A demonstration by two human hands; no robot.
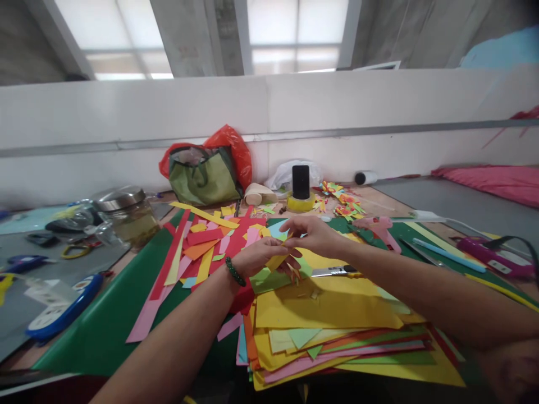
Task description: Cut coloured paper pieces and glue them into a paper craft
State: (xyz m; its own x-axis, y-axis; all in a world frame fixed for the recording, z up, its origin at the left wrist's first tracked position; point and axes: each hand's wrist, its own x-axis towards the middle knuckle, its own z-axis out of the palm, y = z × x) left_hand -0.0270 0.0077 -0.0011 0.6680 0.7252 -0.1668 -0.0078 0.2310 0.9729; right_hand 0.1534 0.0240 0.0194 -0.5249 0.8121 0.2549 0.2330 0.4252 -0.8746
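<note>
Head view, one entry per item.

- Left hand (256, 257): centre of frame, fingers curled in, thumb and fingertips closed on a yellow paper piece (278, 261). A green bead bracelet (234, 271) sat at the wrist.
- Right hand (314, 234): just right of and above the left, fingertips nipped together on the top edge of the same piece.
- Yellow paper piece: small, folded or cut to a narrow shape and largely hidden by the fingers. It was held just above the stack of coloured paper sheets (337, 314), centre to lower right.
- Step, as judged: shaping or creasing the piece between both hands. Any further fold would call for a firm two-handed pinch and small fingertip shifts.
- Craft knife (337, 271): lying on the top yellow sheet, just right of the hands.
- Loose paper strips (189, 252): red, pink and orange, left of centre on the green cutting mat (105, 325).
- Glass jar (126, 216): metal lid, left.
- Phone (300, 181): upright on a yellow tape roll (300, 203), upper centre.
- Green bag (204, 178): against the wall.
</note>
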